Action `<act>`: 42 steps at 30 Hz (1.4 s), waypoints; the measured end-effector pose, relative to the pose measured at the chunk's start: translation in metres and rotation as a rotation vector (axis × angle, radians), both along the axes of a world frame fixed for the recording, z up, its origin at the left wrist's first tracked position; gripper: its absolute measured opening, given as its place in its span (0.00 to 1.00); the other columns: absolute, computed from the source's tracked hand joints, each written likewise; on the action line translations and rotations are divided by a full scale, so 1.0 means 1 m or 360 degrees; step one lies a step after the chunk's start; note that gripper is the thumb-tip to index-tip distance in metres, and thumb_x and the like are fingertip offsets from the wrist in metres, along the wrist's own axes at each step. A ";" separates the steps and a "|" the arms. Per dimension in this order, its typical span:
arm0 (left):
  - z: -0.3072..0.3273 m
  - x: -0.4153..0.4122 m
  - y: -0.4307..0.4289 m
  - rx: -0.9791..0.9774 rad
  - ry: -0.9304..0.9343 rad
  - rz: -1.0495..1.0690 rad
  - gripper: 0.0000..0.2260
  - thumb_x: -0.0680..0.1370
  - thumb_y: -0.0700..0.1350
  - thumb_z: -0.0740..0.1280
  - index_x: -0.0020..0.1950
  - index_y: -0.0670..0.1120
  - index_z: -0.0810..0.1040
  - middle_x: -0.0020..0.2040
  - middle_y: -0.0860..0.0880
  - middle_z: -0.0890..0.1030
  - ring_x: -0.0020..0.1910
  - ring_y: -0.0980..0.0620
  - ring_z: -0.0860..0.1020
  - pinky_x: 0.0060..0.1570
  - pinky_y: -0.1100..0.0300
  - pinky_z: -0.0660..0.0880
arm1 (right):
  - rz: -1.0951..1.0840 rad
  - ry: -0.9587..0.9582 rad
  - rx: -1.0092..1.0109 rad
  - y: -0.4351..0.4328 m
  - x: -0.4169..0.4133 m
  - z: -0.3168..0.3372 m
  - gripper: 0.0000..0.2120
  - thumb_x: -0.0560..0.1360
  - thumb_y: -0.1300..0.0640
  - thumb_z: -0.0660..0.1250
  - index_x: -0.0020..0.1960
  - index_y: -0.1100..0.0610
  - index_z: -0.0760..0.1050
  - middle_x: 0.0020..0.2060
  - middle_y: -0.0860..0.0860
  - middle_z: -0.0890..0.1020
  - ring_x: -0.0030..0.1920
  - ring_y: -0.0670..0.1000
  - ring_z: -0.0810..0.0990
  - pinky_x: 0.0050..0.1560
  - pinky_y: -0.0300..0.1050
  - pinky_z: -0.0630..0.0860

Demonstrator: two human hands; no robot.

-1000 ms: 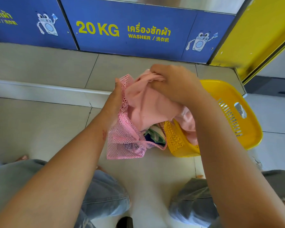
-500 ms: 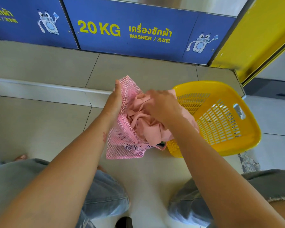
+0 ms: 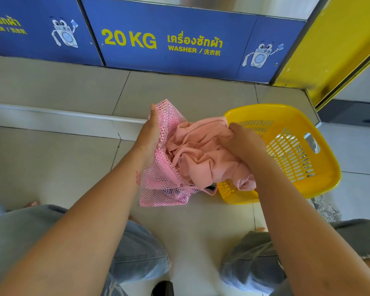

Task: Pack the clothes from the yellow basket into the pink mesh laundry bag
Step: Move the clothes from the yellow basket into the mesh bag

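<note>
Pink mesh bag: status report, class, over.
Left hand holds pink mesh bag open. Right hand stuffing pink garment in. Yellow basket looks empty. Nothing obstructing.

Pink garment [image 3: 198, 155] deeper into mesh bag [image 3: 161, 184]

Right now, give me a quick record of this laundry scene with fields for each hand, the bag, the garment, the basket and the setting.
left hand: grips the rim of the pink mesh bag, holding it open
right hand: grasps the pink garment, pressing it into the bag
pink garment: mostly in the bag's mouth, one end draped over the basket's edge
yellow basket: on the floor beside the bag, visible part empty
setting: tiled floor, blue 20 KG washer panel behind
</note>
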State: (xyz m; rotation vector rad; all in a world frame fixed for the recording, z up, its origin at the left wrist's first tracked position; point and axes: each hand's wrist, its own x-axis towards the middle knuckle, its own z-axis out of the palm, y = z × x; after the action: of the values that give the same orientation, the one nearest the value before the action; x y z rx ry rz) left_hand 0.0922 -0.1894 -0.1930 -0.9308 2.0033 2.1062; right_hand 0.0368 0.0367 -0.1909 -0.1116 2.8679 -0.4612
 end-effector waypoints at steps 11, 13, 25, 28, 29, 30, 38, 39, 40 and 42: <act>-0.019 -0.005 -0.012 0.0066 0.0022 -0.0075 0.49 0.58 0.86 0.50 0.68 0.60 0.76 0.67 0.49 0.79 0.67 0.46 0.76 0.69 0.42 0.69 | 0.0365 0.0692 0.0036 -0.086 0.007 0.074 0.14 0.77 0.48 0.59 0.60 0.53 0.67 0.51 0.57 0.81 0.51 0.63 0.80 0.40 0.49 0.66; 0.000 0.004 -0.004 0.0034 0.0091 -0.0116 0.36 0.70 0.79 0.47 0.62 0.61 0.80 0.60 0.52 0.84 0.62 0.50 0.80 0.66 0.47 0.74 | 0.0437 0.0647 -0.0055 -0.097 0.019 0.044 0.16 0.78 0.48 0.58 0.62 0.55 0.67 0.53 0.57 0.80 0.52 0.61 0.80 0.43 0.51 0.69; -0.009 0.010 -0.040 -0.0078 0.0000 0.0230 0.45 0.66 0.79 0.46 0.73 0.55 0.71 0.70 0.47 0.76 0.69 0.45 0.74 0.69 0.41 0.69 | 0.1068 0.0229 0.0125 -0.108 0.042 -0.010 0.34 0.77 0.46 0.61 0.78 0.46 0.48 0.77 0.47 0.58 0.77 0.55 0.53 0.75 0.60 0.53; -0.013 0.014 -0.053 -0.0121 -0.0045 0.0319 0.47 0.64 0.81 0.47 0.73 0.54 0.72 0.69 0.48 0.77 0.68 0.45 0.76 0.68 0.44 0.71 | 0.0889 0.0119 0.0088 -0.111 0.042 -0.035 0.36 0.74 0.36 0.61 0.75 0.35 0.45 0.78 0.44 0.45 0.78 0.58 0.39 0.70 0.73 0.48; -0.008 0.016 -0.053 -0.0144 -0.0040 0.0337 0.45 0.68 0.79 0.47 0.73 0.53 0.71 0.70 0.48 0.77 0.69 0.45 0.75 0.69 0.45 0.70 | 0.0843 0.0013 0.0024 -0.115 0.044 -0.046 0.35 0.74 0.34 0.59 0.75 0.33 0.44 0.78 0.44 0.42 0.77 0.59 0.36 0.69 0.74 0.48; -0.003 0.018 -0.053 -0.0173 -0.0032 0.0334 0.41 0.73 0.76 0.46 0.75 0.51 0.70 0.71 0.48 0.75 0.71 0.45 0.73 0.71 0.49 0.67 | 0.0831 -0.0067 -0.0014 -0.119 0.046 -0.056 0.34 0.75 0.33 0.58 0.74 0.32 0.43 0.78 0.45 0.39 0.76 0.59 0.33 0.69 0.75 0.48; -0.008 0.026 -0.063 -0.0539 -0.0022 -0.0277 0.33 0.81 0.66 0.40 0.73 0.51 0.72 0.72 0.46 0.74 0.73 0.48 0.70 0.73 0.53 0.62 | 0.1274 0.0030 0.0456 -0.186 0.045 -0.103 0.21 0.78 0.43 0.55 0.70 0.44 0.67 0.72 0.47 0.67 0.76 0.59 0.53 0.67 0.69 0.56; -0.007 0.024 -0.062 -0.0532 0.0035 -0.0307 0.31 0.82 0.65 0.40 0.77 0.54 0.66 0.75 0.48 0.70 0.75 0.50 0.67 0.75 0.55 0.59 | 0.1313 -0.0005 0.0572 -0.190 0.041 -0.106 0.19 0.78 0.46 0.56 0.68 0.45 0.69 0.70 0.47 0.70 0.75 0.58 0.57 0.68 0.68 0.56; -0.005 0.022 -0.060 -0.0521 0.0098 -0.0316 0.28 0.83 0.64 0.41 0.79 0.56 0.62 0.77 0.50 0.66 0.76 0.53 0.64 0.73 0.59 0.55 | 0.1323 -0.0030 0.0667 -0.193 0.035 -0.107 0.19 0.77 0.48 0.58 0.68 0.46 0.70 0.69 0.48 0.72 0.73 0.57 0.60 0.69 0.66 0.57; 0.002 0.013 -0.057 -0.0512 0.0191 -0.0281 0.25 0.84 0.61 0.42 0.80 0.57 0.58 0.80 0.53 0.61 0.77 0.57 0.59 0.69 0.64 0.53 | 0.1250 -0.0097 0.0742 -0.198 0.021 -0.108 0.23 0.76 0.49 0.62 0.71 0.48 0.68 0.71 0.49 0.69 0.73 0.56 0.62 0.72 0.60 0.56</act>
State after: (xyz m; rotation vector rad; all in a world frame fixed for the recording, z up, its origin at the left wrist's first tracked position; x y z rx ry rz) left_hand 0.1052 -0.2459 -0.1910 -0.6454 2.4342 1.8220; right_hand 0.0582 -0.1613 -0.2991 -1.0463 2.5032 0.3419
